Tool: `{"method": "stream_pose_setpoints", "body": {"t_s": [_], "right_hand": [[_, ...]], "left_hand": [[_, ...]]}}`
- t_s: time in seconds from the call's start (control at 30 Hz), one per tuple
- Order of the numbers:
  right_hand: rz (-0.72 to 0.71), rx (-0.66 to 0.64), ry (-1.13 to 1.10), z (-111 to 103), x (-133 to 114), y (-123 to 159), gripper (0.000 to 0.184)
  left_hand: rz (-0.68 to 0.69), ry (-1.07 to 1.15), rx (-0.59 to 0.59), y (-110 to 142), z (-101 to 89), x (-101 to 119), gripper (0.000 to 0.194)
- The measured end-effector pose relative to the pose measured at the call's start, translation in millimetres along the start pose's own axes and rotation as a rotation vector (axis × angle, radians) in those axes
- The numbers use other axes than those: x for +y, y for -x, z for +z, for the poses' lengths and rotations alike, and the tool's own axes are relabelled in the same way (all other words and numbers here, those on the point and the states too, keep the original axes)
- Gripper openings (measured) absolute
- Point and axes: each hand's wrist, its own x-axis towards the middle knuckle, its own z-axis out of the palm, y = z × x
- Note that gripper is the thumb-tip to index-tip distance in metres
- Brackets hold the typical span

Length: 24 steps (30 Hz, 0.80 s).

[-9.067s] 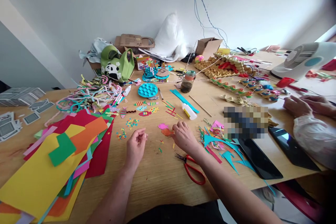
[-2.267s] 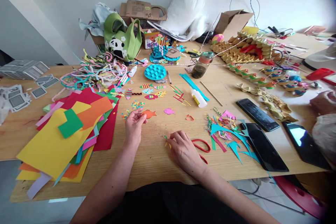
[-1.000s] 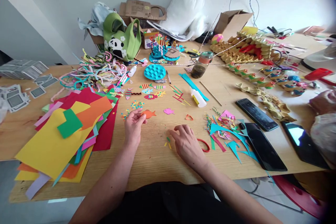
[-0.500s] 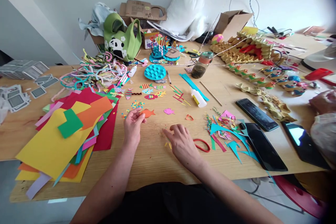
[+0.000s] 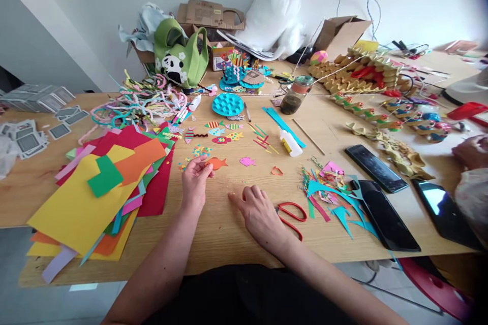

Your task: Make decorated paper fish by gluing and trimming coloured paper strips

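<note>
My left hand [image 5: 195,183] pinches an orange paper fish [image 5: 218,163] by its head end, low over the table. My right hand [image 5: 259,213] has its index finger stretched out to the tabletop beside tiny paper bits [image 5: 237,181]; the other fingers curl loosely, and no held object shows. Red-handled scissors [image 5: 293,212] lie just right of that hand, their blades hidden by it. A pink paper fish [image 5: 247,161] lies between and beyond the hands. Farther back are several decorated paper fish [image 5: 220,140] and a pile of small coloured dots [image 5: 201,151].
Coloured sheets [image 5: 68,203] are stacked at left, below tangled pipe cleaners [image 5: 133,104]. A glue bottle [image 5: 290,142], thin stick [image 5: 309,137] and glass jar [image 5: 293,99] stand or lie beyond. Paper scraps [image 5: 328,183] and phones [image 5: 375,167] lie right, near another person's hand [image 5: 470,152].
My right hand has shifted slightly left and nearer to me, uncovering more of the red scissors and covering the yellow strips. The left hand keeps the orange fish. The view has turned slightly left.
</note>
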Motion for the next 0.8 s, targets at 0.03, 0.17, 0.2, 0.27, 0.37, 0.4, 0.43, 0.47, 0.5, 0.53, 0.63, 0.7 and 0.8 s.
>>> {"method": "stream_pose_setpoints", "body": {"t_s": [0.03,0.17,0.2,0.27,0.37,0.4,0.43,0.47,0.5,0.53,0.63,0.7,0.8], "right_hand": [[-0.008,-0.006,0.000,0,-1,0,0.044],[0.116,-0.009,0.064,-5,7,-1,0.035],[0.140,-0.005,0.077,-7,8,-3,0.034],[0.123,0.011,0.077,-9,3,-8,0.036],[0.012,0.032,0.037,-7,-12,-19,0.043],[-0.006,0.024,0.031,-6,-16,-22,0.040],[-0.013,0.011,0.030,-5,-17,-23,0.039],[-0.009,-0.001,0.035,-5,-15,-23,0.038],[0.009,-0.010,0.045,-4,-12,-22,0.038],[0.037,-0.014,0.061,-5,-6,-20,0.039],[0.144,-0.015,0.111,-8,6,-15,0.038],[0.146,0.005,0.107,-10,3,-20,0.037],[0.064,0.025,0.058,-9,-13,-35,0.037]], "left_hand": [[-0.001,-0.003,0.005,0,0.0,0,0.039],[0.000,0.004,0.026,-1,-0.5,1,0.040],[0.001,0.009,0.026,-2,-0.6,0,0.040],[0.000,0.013,0.022,-2,-0.5,0,0.040],[-0.001,-0.002,0.016,-1,-0.4,0,0.040],[0.001,-0.005,0.017,-1,-0.5,0,0.040],[0.004,-0.007,0.019,-1,-0.7,1,0.040],[0.006,-0.007,0.021,-2,-1.0,1,0.040],[0.007,-0.005,0.024,-2,-1.3,2,0.040],[0.007,-0.002,0.026,-2,-1.5,2,0.040],[0.002,0.014,0.023,-2,-1.5,2,0.040],[-0.001,0.016,0.016,-1,-0.8,2,0.040],[0.005,-0.004,-0.001,0,-0.2,2,0.040]]}}
